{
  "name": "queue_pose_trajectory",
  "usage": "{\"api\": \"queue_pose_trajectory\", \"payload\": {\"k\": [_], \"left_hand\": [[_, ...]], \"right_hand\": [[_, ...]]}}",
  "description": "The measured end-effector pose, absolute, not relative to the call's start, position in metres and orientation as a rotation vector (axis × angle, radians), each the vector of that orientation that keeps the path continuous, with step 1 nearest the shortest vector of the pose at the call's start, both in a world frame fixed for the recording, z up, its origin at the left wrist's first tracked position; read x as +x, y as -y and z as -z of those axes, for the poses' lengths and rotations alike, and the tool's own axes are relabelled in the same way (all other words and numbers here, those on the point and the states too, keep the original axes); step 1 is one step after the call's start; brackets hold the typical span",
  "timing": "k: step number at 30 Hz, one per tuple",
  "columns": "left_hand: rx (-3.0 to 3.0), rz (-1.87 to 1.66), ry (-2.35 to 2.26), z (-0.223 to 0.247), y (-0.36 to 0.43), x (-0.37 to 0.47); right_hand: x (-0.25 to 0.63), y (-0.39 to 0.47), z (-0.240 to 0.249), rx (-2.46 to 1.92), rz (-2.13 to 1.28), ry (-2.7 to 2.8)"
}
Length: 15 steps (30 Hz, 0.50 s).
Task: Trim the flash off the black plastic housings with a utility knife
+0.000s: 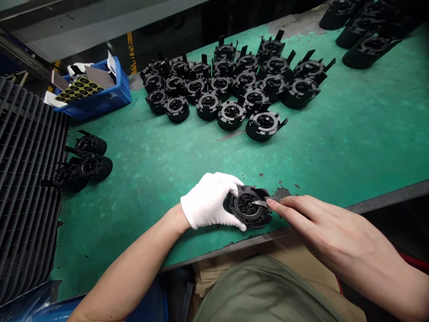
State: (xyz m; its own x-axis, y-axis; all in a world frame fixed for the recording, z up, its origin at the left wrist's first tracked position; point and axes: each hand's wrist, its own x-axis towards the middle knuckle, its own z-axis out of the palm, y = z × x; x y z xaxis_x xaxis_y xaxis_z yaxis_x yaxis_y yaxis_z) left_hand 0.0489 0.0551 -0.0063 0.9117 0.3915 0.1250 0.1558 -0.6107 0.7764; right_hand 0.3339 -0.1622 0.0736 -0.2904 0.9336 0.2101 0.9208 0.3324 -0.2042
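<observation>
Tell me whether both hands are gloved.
No, the left hand wears a white glove, while the right hand, holding a small blade, is bare.

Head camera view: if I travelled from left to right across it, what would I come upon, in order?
Dark ribbed panel → blue bin → white-gloved left hand → round black part in its grip → bare right hand.

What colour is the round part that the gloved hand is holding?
The round part is black; the head view, the only one, shows it best.
</observation>
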Motion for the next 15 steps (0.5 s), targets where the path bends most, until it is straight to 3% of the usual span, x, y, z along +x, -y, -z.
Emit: {"api": "queue_pose_trajectory", "payload": {"k": [6, 15], "left_hand": [[2.182, -0.421, -0.416, 0.007, -0.052, 0.047], [2.270, -0.407, -0.577, 0.010, -0.020, 0.073]], "right_hand": [[0.337, 0.162, -0.068, -1.624, -0.302, 2.013], [0.312, 0.129, -0.048, -1.616, -0.287, 1.777]]}}
